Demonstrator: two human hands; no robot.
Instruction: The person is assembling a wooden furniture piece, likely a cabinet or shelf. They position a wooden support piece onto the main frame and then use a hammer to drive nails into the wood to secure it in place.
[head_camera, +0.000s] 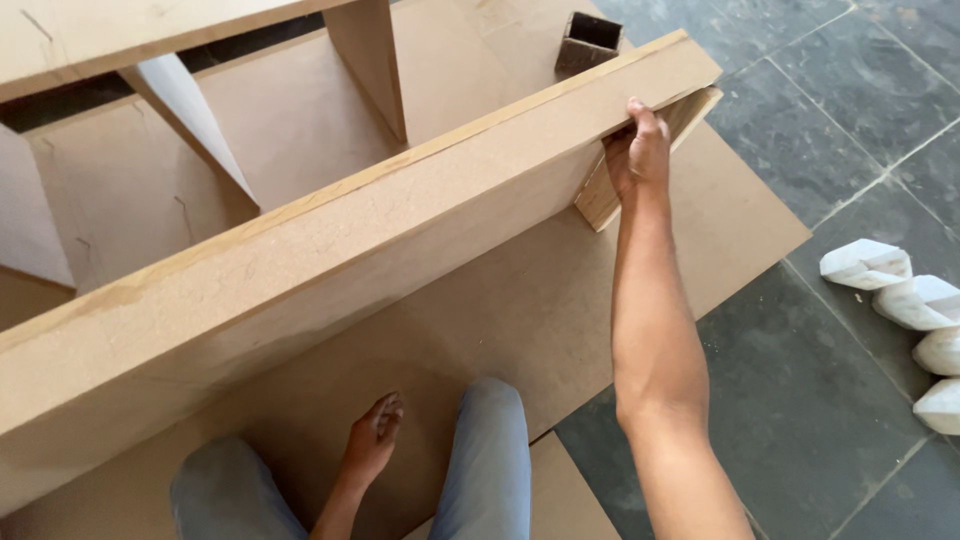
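Observation:
A long brown fibreboard panel (330, 270) stands on edge across the view, part of a box-like frame with upright dividers (370, 60). My right hand (636, 152) grips the panel's far right end, fingers wrapped over the top where a short end board (602, 197) meets it. My left hand (372, 440) hangs low between my knees, fingers loosely curled and holding nothing, just above a flat brown sheet (520, 310) lying on the floor. My knees in blue jeans (490, 450) rest on that sheet.
A small dark square box (588, 42) sits at the back beyond the panel. White carved stone-like pieces (905, 300) lie on the dark tiled floor (830, 130) to the right. Another pale panel (110, 35) spans the upper left.

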